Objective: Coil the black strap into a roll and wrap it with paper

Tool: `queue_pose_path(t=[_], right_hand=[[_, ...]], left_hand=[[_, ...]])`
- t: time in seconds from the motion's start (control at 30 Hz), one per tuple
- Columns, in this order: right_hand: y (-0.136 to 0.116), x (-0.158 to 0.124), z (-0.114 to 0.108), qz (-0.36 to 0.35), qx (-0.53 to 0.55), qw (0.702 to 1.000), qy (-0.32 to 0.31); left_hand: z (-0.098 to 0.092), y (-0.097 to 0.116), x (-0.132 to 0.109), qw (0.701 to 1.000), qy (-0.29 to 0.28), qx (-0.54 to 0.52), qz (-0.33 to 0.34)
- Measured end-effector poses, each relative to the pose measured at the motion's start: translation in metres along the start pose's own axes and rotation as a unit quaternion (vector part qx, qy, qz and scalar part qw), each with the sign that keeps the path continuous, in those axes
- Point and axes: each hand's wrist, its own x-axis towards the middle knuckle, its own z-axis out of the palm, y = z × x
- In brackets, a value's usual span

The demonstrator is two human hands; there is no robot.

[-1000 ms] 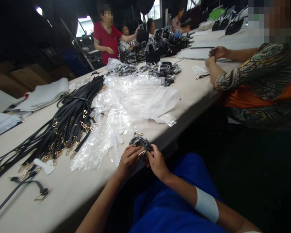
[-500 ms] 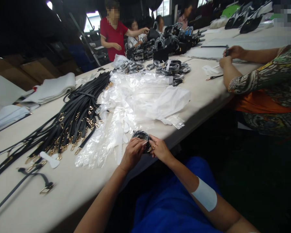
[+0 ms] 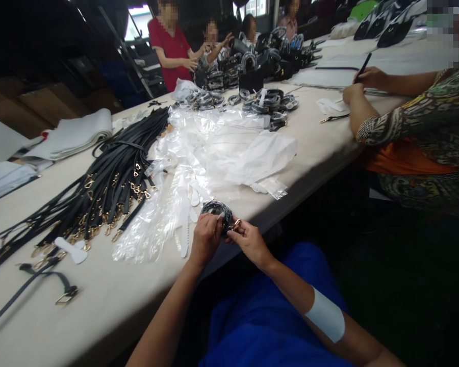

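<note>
A coiled black strap [image 3: 216, 208], with a shiny clear wrap over it, is held between my two hands at the table's near edge. My left hand [image 3: 207, 234] closes on the coil's near left side, thumb and fingers pressed together. On the right side, the fingers of my right hand [image 3: 248, 240] pinch the coil by its gold clasp [image 3: 235, 224]. Just beyond the coil lie white paper strips [image 3: 184, 224] and clear plastic bags [image 3: 149, 229]. My fingers hide the lower part of the coil.
Long black straps with gold clasps [image 3: 115, 178] lie in a pile at left. Wrapped coils [image 3: 268, 102] and black handbags [image 3: 252, 76] stand farther back. At right a co-worker's hands [image 3: 361, 84] hold a black strap. Other people stand or sit behind the table [image 3: 321, 109].
My hands and the coil have shifted slightly left and up in view, and my right fingers now pinch nearer the gold clasp. Across the table, a person in red has brought both hands together.
</note>
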Motion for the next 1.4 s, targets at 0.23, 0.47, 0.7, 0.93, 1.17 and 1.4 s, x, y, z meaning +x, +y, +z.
queue_pose_path(t=[0.23,0.47,0.7,0.93,1.17,1.4], right_hand=[[0.001,0.012,0.003,-0.010,-0.053,0.995,0.078],[0.001,0.004,0.007,-0.062,-0.163,0.970,0.171],[-0.010,0.009,0.006,-0.032,-0.122,0.986,0.112],[-0.034,0.013,-0.017,0.089,0.005,0.995,-0.051],[-0.037,0.019,-0.024,0.076,-0.019,0.988,-0.130],[-0.039,0.025,-0.023,0.043,-0.075,0.982,-0.170]], left_hand=[[-0.005,0.001,-0.002,0.999,-0.002,-0.024,0.037],[-0.004,0.003,-0.004,0.999,0.002,-0.017,0.041],[-0.003,0.006,-0.005,1.000,0.024,-0.006,-0.002],[-0.009,0.010,-0.001,0.999,0.013,-0.030,-0.037],[-0.008,0.004,-0.003,0.997,0.036,-0.031,-0.059],[-0.008,0.004,-0.003,0.996,0.054,-0.019,-0.068]])
